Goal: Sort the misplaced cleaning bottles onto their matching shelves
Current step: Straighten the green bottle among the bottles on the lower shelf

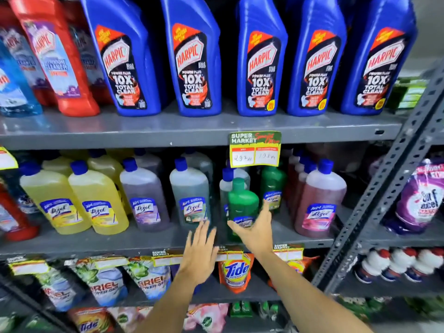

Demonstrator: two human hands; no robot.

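Observation:
A green Lizol bottle (242, 203) with a green cap stands upright at the front of the middle shelf (144, 239). My right hand (255, 230) is spread around its lower label, thumb on the left and fingers on the right, not closed on it. My left hand (200, 248) hovers open just left of it, fingers spread, below a grey-green Lizol bottle (191, 193). A second green bottle (272, 186) stands behind on the right. Yellow (98, 198), purple (144, 195) and pink (319, 200) Lizol bottles line the same shelf.
Blue Harpic bottles (197, 56) fill the top shelf, with a red Harpic bottle (55, 56) at the left. A price tag (255, 149) hangs from the top shelf edge. Ariel (105, 282) and Tide pouches (236, 272) sit below. A slotted grey upright (394, 176) borders the right.

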